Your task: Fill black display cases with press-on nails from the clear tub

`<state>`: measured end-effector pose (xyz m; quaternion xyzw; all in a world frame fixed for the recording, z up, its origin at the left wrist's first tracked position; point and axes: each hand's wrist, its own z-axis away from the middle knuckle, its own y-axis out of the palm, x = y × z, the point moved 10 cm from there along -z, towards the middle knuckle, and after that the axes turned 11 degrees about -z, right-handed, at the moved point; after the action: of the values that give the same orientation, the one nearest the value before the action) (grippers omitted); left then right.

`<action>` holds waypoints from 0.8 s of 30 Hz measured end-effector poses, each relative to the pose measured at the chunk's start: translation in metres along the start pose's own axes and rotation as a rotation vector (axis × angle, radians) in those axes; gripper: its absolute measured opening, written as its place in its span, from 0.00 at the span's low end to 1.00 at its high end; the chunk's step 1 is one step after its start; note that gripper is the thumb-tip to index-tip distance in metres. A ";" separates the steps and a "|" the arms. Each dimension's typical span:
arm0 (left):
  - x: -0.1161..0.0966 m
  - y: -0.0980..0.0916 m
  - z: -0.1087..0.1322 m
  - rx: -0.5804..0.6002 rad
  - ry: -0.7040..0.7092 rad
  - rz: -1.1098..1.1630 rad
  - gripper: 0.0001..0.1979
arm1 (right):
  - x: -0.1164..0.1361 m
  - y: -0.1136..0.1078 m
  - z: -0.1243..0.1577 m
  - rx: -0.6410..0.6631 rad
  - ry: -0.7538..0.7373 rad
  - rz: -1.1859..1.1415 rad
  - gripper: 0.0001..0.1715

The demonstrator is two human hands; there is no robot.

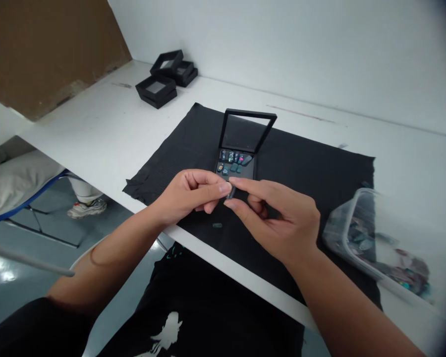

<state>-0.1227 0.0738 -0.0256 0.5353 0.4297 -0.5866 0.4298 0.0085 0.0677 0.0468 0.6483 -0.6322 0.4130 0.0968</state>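
In front of the open case, my left hand [198, 193] pinches a small dark press-on nail [230, 190] between thumb and forefinger. My right hand [278, 208] closes on the same piece from the other side with its thumb and forefinger; the fingertips cover much of it. Just beyond my hands stands a black display case [254, 171], its clear-windowed lid [245, 131] tilted up. Several decorated press-on nails [231, 157] lie in rows inside, and my hands hide the case's near part. A loose dark green press-on nail [217, 225] lies on the black cloth [186, 144] nearer to me.
At right, a clear plastic tub [338, 218] holds small packets and pieces, some blurred. Several black frame boxes [158, 89] are stacked at the back left of the white table [107, 119]. Beyond the table's left edge, a seated person's leg and shoe [87, 208] show.
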 end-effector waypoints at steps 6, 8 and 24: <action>-0.001 -0.001 0.002 -0.007 -0.018 0.016 0.17 | 0.005 0.002 0.000 0.008 -0.017 -0.015 0.12; -0.003 -0.001 0.002 0.001 0.005 0.028 0.18 | 0.006 -0.001 0.000 -0.015 -0.017 -0.029 0.13; -0.001 0.003 0.002 0.006 -0.007 0.045 0.18 | 0.015 -0.009 -0.002 -0.104 -0.039 0.015 0.12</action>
<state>-0.1206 0.0713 -0.0242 0.5440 0.4142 -0.5799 0.4430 0.0139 0.0591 0.0616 0.6456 -0.6595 0.3674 0.1150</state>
